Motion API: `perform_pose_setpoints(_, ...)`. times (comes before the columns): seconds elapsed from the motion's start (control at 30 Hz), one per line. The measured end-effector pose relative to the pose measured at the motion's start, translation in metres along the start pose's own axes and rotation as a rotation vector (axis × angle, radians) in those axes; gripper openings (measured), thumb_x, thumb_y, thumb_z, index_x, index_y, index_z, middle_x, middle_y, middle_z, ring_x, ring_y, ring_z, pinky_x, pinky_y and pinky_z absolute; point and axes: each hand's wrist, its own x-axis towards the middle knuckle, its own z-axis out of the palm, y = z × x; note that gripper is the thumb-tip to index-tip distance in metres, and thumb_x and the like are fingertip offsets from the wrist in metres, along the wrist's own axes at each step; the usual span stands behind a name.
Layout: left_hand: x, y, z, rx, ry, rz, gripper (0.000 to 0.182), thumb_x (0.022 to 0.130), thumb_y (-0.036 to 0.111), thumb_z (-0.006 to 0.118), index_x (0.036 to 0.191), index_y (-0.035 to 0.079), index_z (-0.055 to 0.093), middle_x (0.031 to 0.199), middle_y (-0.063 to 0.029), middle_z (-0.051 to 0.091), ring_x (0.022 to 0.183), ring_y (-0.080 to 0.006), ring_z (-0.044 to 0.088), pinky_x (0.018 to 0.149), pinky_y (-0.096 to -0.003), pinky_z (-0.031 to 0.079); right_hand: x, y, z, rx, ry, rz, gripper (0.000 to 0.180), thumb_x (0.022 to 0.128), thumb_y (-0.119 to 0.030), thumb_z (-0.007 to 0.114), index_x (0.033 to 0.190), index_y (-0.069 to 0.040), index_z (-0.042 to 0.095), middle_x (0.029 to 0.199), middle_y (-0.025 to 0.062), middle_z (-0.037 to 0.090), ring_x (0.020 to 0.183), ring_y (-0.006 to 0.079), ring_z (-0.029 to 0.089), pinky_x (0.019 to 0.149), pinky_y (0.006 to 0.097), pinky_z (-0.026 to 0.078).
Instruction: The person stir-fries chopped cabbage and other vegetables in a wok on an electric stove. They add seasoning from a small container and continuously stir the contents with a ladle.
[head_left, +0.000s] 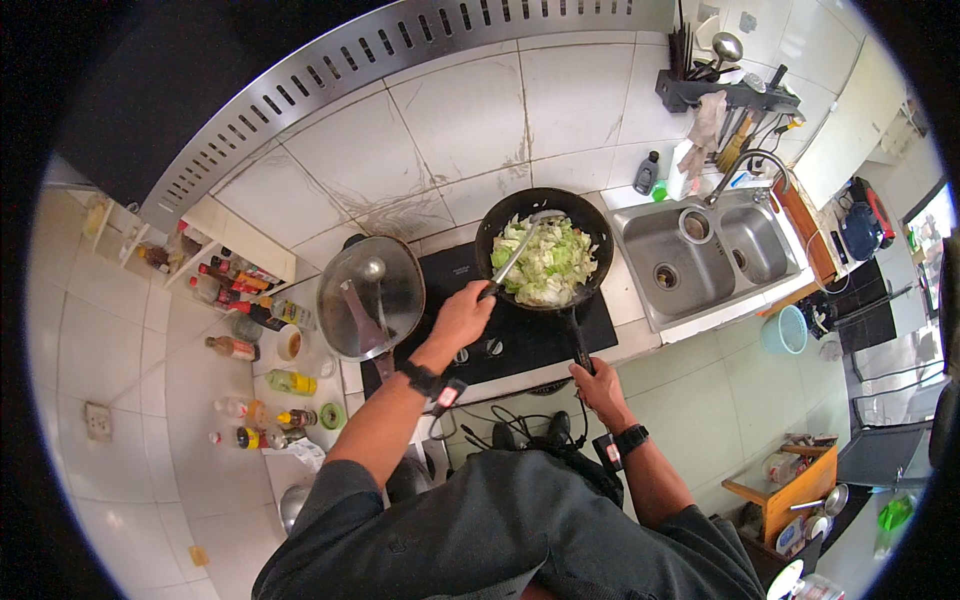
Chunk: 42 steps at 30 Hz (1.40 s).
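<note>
My left hand (461, 311) grips the dark handle of a metal cooking utensil (514, 259), whose head is in chopped cabbage (551, 262). The pale green and white pieces are heaped in a black wok (604, 225) on the right side of the black glass cooktop (442, 281). My right hand (600, 390) is closed around the wok's long black handle (577, 337). To the left of the wok is a round pan with a clear lid (405, 262). A ladle (375, 270) and a mauve spatula (364, 319) show there; whether they lie over or under the lid, I cannot tell.
A double steel sink (637, 274) with a curved faucet (742, 161) lies right of the cooktop. Bottles (292, 382) and jars crowd the left counter. Overhead runs a slotted range hood (330, 60). Loose cables (495, 420) hang near my feet. A utensil rack (727, 94) is on the wall.
</note>
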Motion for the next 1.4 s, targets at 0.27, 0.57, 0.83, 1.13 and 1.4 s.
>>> perform_pose_setpoints(0.27, -0.034, 0.031, -0.034, 0.352, -0.262, 0.14, 0.051, 0.111, 0.029, 0.073, 0.16, 0.021, 0.065, 0.134, -0.0195, 0.081, 0.119, -0.0444, 0.078, 0.097, -0.0579, 0.062, -0.003, -0.004, -0.005, 0.004, 0.006, -0.003, 0.04, 0.11, -0.038, 0.083, 0.107, 0.0, 0.072, 0.084, 0.0023, 0.065, 0.076, 0.0151, 0.058, 0.067, 0.0415, 0.049)
perform_pose_setpoints(0.57, -0.005, 0.036, -0.02, 0.429, 0.027, 0.469, 0.044, 0.111, 0.014, 0.071, 0.154, 0.022, 0.066, 0.114, -0.015, 0.069, 0.096, -0.0438, 0.075, 0.076, -0.0557, 0.062, -0.003, -0.006, -0.002, 0.033, 0.016, -0.005, 0.039, 0.11, -0.037, 0.083, 0.102, -0.001, 0.072, 0.085, 0.0014, 0.066, 0.075, 0.0132, 0.056, 0.067, 0.0391, 0.048)
perform_pose_setpoints(0.83, 0.02, -0.03, -0.033, 0.556, 0.104, 0.197, 0.043, 0.112, 0.019, 0.071, 0.155, 0.019, 0.063, 0.125, -0.0224, 0.073, 0.099, -0.0487, 0.077, 0.08, -0.0596, 0.064, -0.003, -0.007, -0.002, 0.066, -0.013, 0.06, 0.033, 0.111, -0.034, 0.082, 0.103, -0.005, 0.069, 0.083, -0.001, 0.064, 0.069, 0.0113, 0.056, 0.061, 0.0342, 0.046)
perform_pose_setpoints(1.13, -0.09, -0.04, -0.037, -0.169, -0.074, -0.361, 0.038, 0.119, 0.032, 0.06, 0.139, 0.003, 0.073, 0.09, -0.0159, 0.08, 0.078, -0.0292, 0.08, 0.077, -0.0464, 0.062, -0.003, -0.007, -0.003, 0.052, -0.03, 0.064, 0.029, 0.112, -0.032, 0.082, 0.102, -0.009, 0.067, 0.082, -0.0028, 0.063, 0.062, 0.0077, 0.056, 0.052, 0.029, 0.044)
perform_pose_setpoints(1.4, -0.119, -0.007, -0.003, -0.121, -0.067, -0.158, 0.046, 0.125, 0.034, 0.055, 0.158, 0.003, 0.063, 0.092, -0.0082, 0.074, 0.08, -0.0217, 0.074, 0.076, -0.0422, 0.06, -0.005, -0.009, -0.003, 0.114, -0.058, 0.008, 0.033, 0.111, -0.035, 0.082, 0.102, -0.007, 0.067, 0.08, -0.0014, 0.061, 0.062, 0.0098, 0.055, 0.053, 0.0331, 0.042)
